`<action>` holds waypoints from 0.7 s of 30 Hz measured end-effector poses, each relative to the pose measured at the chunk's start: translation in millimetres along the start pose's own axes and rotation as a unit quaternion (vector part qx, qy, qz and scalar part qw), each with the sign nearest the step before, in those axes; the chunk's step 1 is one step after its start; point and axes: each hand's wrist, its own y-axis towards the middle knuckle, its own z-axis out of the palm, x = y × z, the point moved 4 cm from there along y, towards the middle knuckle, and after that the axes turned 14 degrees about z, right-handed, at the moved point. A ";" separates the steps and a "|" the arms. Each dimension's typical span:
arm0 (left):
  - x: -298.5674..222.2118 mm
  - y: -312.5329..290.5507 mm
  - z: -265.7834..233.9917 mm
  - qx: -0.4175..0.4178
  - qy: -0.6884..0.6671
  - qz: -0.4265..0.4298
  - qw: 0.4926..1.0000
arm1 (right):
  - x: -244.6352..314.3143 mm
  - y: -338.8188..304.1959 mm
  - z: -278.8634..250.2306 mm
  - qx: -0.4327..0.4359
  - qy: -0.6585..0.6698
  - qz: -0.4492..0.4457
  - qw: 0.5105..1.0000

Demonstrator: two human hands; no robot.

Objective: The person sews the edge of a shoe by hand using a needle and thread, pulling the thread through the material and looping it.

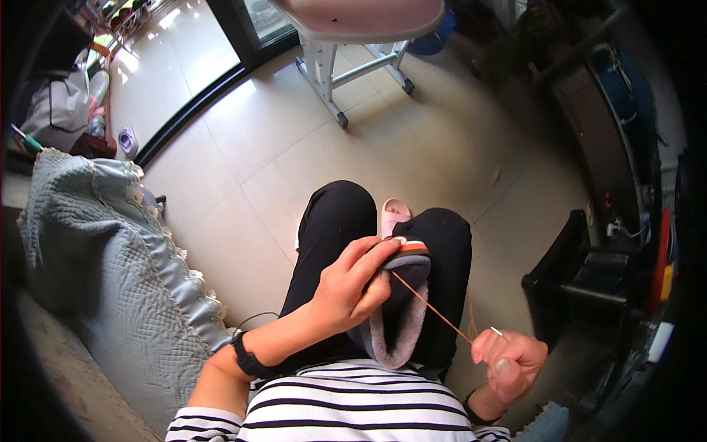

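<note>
Over the lap (328,236): dark slipper (412,328), grey fleece rim, striped sole edge facing away from the body. Left hand (350,287): grip closed on that edge. Right hand (509,365): grip closed on brown cord (433,309), thin pale rod (498,331) protruding; cord runs straight to slipper, hands well apart. Room: tiled floor (250,158) extends ahead to pink-topped table (368,16), bounded left by frilled quilted cover (110,295), right by black furniture (578,291).
</note>
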 end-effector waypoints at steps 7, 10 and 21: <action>-8.8 -0.9 5.4 -0.010 0.013 0.004 1.000 | -1.8 -13.4 -3.6 -0.059 -0.010 0.037 0.998; -8.6 -3.8 2.2 -0.022 -0.003 -0.030 0.999 | -10.6 -12.9 -8.0 -0.023 -0.002 0.028 0.999; -10.7 -11.8 1.9 -0.043 -0.182 -0.103 0.977 | -16.3 -32.7 -19.1 0.034 0.080 0.032 0.996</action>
